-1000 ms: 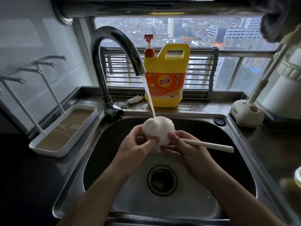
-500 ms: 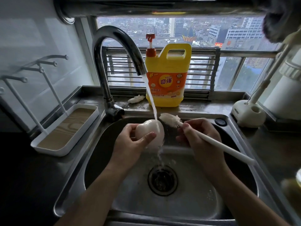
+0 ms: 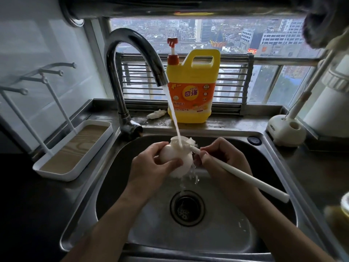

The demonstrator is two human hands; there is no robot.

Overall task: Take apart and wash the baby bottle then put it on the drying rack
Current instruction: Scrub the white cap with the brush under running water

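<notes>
Head view: our left hand (image 3: 151,168) curls round the smooth, round white bottle (image 3: 186,163) under running water (image 3: 174,118); at three o'clock our right hand (image 3: 224,159) grips the slim, rod-like brush (image 3: 245,177).

My left hand (image 3: 151,167) grips the white bottle (image 3: 171,155), thumb across its belly. Its mouth is tilted up just beyond my fingers (image 3: 160,146), under the tap's stream (image 3: 173,114). My right hand (image 3: 226,159) grips the brush (image 3: 245,180) close behind its bristles, which touch the bottle's mouth. The drain (image 3: 187,208) lies below my fingers, and the drying rack (image 3: 73,152) sits well to their left.
</notes>
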